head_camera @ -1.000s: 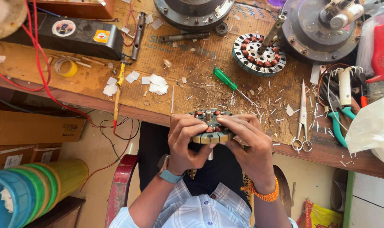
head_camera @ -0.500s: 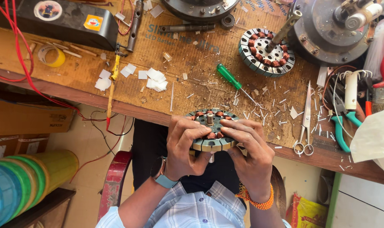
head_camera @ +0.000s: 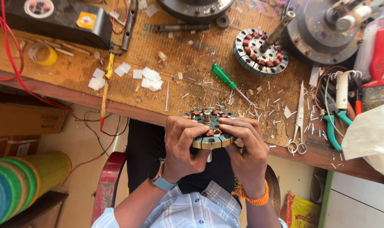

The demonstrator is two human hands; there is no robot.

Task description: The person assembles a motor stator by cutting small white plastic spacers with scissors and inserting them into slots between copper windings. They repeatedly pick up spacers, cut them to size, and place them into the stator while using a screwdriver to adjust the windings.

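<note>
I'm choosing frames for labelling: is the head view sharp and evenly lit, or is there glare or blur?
Head view: the round copper-wound motor stator held by the left hand and right hand is sharp. Daylight is soft and even, with faint shadows on the scratched wooden workbench. The white plastic bag at the right edge is nearly washed out.

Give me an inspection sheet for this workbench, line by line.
Surface: wooden bench, strewn with white slivers.
Job's things: wound stator, held at the bench edge.
Clutter: green screwdriver, scissors, second stator, paper bits, tape roll.
Grips: left hand and right hand, both closed on the stator.
Cables: red wires hanging over the edge.
Surroundings: cardboard boxes, coloured rolls.
</note>
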